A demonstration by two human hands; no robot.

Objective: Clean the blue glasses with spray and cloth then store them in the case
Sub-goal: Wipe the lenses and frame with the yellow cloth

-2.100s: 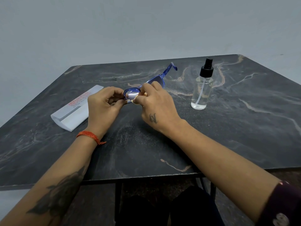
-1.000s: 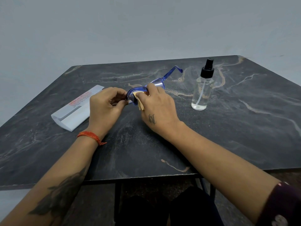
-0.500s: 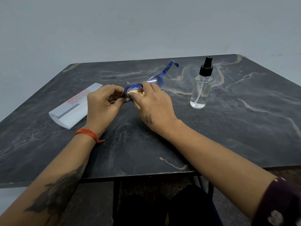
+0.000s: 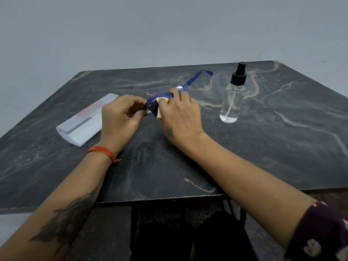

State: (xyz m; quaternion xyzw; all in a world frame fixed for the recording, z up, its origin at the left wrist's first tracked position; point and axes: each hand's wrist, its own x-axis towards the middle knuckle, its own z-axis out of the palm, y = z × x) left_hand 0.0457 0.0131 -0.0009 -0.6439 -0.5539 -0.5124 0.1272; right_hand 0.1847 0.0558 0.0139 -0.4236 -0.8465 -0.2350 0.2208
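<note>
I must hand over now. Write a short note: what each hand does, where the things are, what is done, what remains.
Left hand grips the blue glasses at their left end, above the table.
Right hand pinches the yellow cloth on a lens.
Spray bottle stands at the right; the white case lies at the left.
Wiping is under way.
Left: finish wiping, store glasses in case.

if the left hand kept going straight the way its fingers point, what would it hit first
Probably the blue plastic glasses it already pinches, then the right hand holding the yellow cloth; depth is unclear.
</note>
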